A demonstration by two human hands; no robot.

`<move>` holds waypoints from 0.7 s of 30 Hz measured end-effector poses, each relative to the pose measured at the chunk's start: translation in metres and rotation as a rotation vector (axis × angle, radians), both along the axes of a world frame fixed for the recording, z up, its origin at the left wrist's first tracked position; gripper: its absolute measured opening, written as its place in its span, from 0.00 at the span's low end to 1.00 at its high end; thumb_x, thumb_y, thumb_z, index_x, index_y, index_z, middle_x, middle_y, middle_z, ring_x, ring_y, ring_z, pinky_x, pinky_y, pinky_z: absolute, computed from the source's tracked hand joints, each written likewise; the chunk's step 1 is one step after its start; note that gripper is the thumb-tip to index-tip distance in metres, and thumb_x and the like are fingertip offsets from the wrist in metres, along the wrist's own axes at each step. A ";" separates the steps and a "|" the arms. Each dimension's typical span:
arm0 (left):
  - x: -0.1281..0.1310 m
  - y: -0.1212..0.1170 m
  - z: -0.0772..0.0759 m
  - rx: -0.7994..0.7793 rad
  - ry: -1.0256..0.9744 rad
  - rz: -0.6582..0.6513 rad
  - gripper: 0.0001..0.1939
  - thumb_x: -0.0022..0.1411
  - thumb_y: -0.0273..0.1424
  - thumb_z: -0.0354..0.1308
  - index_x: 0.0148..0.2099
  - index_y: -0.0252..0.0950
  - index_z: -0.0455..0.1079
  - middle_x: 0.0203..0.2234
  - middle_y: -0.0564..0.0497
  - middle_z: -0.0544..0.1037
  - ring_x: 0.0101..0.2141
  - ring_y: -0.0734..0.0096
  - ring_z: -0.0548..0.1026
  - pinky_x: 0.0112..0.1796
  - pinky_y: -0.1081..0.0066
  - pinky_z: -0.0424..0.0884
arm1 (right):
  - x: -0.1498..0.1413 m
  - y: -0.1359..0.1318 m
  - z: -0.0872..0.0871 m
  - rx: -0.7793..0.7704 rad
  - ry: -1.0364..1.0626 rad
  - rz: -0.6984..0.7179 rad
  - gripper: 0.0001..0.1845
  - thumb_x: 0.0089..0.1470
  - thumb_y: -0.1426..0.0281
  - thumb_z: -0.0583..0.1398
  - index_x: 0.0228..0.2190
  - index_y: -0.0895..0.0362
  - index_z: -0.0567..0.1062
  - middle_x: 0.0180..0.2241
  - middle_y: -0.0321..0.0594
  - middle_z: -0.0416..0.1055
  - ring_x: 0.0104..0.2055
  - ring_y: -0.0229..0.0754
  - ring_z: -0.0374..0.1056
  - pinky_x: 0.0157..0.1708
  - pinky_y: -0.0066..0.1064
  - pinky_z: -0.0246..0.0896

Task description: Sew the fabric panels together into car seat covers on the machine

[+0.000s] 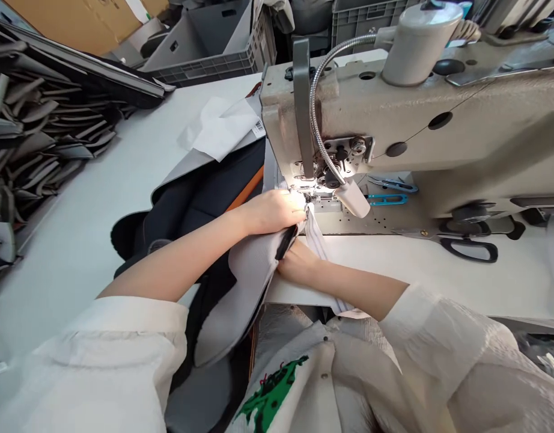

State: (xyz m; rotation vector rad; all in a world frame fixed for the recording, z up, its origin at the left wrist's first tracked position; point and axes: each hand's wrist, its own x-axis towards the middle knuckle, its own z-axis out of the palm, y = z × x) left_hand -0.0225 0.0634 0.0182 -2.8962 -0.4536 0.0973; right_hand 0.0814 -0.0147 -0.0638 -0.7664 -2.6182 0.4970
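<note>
My left hand [277, 211] is closed on the edge of a dark padded fabric piece [191, 192], right beside the sewing machine's presser foot [309, 197]. The piece has a pale grey backing [254, 264] and an orange stripe [245, 191]. Closer to my body, my right hand [297, 263] grips the same fabric edge; its fingertips are partly hidden beneath the fabric. A white tape [316, 234] runs from the presser foot down past my right wrist. The lit sewing machine [331, 102] stands over the work, and its needle is hard to make out.
Black-handled scissors [468, 248] and blue thread snips [387, 199] lie right of the presser foot. A lamp head [353, 198] hangs close by on a flexible neck. Stacked cut pieces [47, 120] fill the left; a grey crate [214, 54] stands behind the white table [92, 204].
</note>
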 end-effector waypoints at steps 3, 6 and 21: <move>0.015 -0.015 0.000 -0.005 0.070 0.102 0.11 0.59 0.20 0.48 0.31 0.33 0.71 0.30 0.43 0.74 0.34 0.63 0.71 0.34 0.65 0.64 | 0.016 -0.016 0.003 -0.019 -0.091 0.052 0.10 0.48 0.80 0.55 0.23 0.59 0.76 0.26 0.45 0.74 0.33 0.47 0.68 0.40 0.42 0.60; 0.022 -0.031 -0.006 -0.013 0.068 0.293 0.09 0.55 0.19 0.49 0.34 0.30 0.70 0.32 0.39 0.72 0.38 0.56 0.71 0.36 0.62 0.63 | 0.052 -0.031 0.023 0.038 -0.169 0.166 0.10 0.52 0.75 0.56 0.25 0.58 0.76 0.26 0.44 0.74 0.34 0.46 0.67 0.43 0.42 0.58; 0.028 -0.048 -0.018 -0.106 -0.119 0.551 0.07 0.52 0.24 0.54 0.35 0.31 0.71 0.31 0.41 0.71 0.38 0.55 0.70 0.36 0.61 0.63 | 0.098 0.029 -0.003 0.271 -0.064 -0.563 0.14 0.61 0.68 0.51 0.36 0.56 0.76 0.32 0.43 0.71 0.34 0.43 0.64 0.27 0.31 0.54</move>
